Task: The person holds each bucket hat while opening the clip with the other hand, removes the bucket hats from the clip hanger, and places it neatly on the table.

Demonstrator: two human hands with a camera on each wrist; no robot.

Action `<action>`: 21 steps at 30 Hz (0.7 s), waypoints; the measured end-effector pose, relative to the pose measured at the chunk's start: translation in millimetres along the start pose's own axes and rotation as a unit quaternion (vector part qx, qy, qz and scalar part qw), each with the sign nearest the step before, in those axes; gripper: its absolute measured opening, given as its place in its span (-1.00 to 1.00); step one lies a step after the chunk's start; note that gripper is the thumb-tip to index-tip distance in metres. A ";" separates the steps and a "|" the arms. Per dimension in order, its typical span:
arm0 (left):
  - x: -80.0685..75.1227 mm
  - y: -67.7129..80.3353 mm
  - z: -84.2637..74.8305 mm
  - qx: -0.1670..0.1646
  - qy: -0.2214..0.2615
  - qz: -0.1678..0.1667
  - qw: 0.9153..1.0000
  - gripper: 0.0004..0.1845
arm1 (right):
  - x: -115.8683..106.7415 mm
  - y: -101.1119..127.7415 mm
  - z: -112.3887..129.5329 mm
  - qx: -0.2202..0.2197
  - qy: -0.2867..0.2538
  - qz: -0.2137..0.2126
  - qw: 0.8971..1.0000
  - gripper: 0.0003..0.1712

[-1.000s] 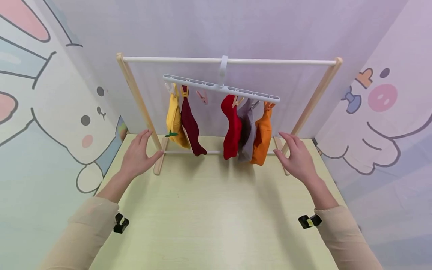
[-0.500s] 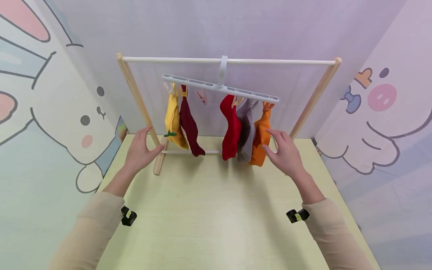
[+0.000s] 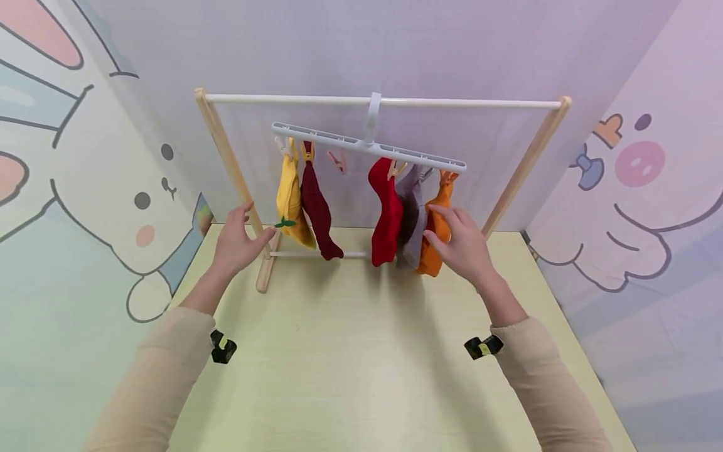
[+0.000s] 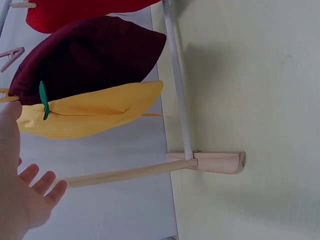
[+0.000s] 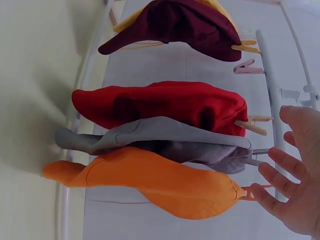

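Observation:
A pale grey clip hanger (image 3: 369,147) hangs tilted, its right end lower. Clipped beneath it are a yellow hat (image 3: 290,201) with a green leaf, a maroon hat (image 3: 317,204), a red hat (image 3: 386,213), a grey hat (image 3: 414,242) and an orange hat (image 3: 430,262). One pink clip (image 3: 337,162) between maroon and red holds nothing. My left hand (image 3: 236,243) is beside the yellow hat, thumb and fingers spread apart. On the other side my right hand (image 3: 464,248) overlaps the orange hat in the head view; in the right wrist view its loose fingers (image 5: 282,180) are near the orange clip.
A wooden rack with a white top rail (image 3: 282,100) carries the hanger. Its posts (image 3: 228,150) stand at both sides, with feet (image 3: 265,276) on the pale table (image 3: 350,351). Cartoon-printed curtains (image 3: 135,251) enclose the back and sides.
My right hand has moved left from the right post to in front of the orange hat. My left hand has shifted slightly right and up towards the yellow hat. The hats hang as before.

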State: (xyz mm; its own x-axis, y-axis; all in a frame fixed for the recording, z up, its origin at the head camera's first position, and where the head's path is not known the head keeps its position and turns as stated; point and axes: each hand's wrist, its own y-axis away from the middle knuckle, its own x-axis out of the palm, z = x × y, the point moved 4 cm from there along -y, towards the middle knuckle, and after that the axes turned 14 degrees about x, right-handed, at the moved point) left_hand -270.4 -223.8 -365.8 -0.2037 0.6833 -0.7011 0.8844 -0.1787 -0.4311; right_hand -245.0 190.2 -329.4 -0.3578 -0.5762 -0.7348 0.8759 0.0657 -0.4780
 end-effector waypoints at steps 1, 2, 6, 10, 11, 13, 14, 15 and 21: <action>0.3 -1.3 0.3 -0.001 0.003 -0.004 1.000 -0.23 | 0.3 -1.4 1.6 -0.001 -0.001 0.000 1.000 -0.45; 0.4 -2.5 0.3 -0.003 0.005 -0.007 1.000 -0.23 | 0.6 -2.8 3.0 -0.002 -0.004 0.001 1.000 -0.45; 1.8 -7.5 -0.2 -0.007 0.014 -0.021 1.000 -0.24 | 2.3 -8.1 9.0 -0.005 -0.011 0.007 1.000 -0.46; 4.4 -13.1 -2.3 -0.005 0.018 -0.028 0.999 -0.26 | 4.3 -12.7 13.3 -0.011 -0.015 0.009 1.000 -0.48; 5.0 -14.2 -2.7 -0.005 0.016 -0.030 0.999 -0.27 | 5.0 -13.6 14.4 -0.012 -0.015 0.010 1.000 -0.48; 6.5 -16.6 -4.0 -0.003 0.015 -0.033 0.999 -0.28 | 6.6 -15.2 16.3 -0.013 -0.014 0.016 1.000 -0.49; 7.1 -17.6 -4.6 -0.002 0.016 -0.035 0.999 -0.29 | 7.4 -15.9 17.3 -0.013 -0.013 0.019 1.000 -0.49; 7.8 -18.4 -5.3 -0.002 0.016 -0.036 0.999 -0.30 | 8.2 -16.6 18.0 -0.012 -0.010 0.021 1.000 -0.49; 13.2 -25.5 -7.4 0.000 0.022 -0.048 0.999 -0.33 | 13.5 -19.0 22.7 -0.015 -0.008 0.028 0.999 -0.50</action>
State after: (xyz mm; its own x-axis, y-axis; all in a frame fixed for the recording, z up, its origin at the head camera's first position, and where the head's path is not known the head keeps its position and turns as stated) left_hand -292.6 -204.9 -359.9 -0.2687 0.7278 -0.6309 0.8617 -0.1110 -0.4951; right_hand -259.1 162.6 -319.3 -0.3032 -0.5846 -0.7525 0.8839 0.1226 -0.4514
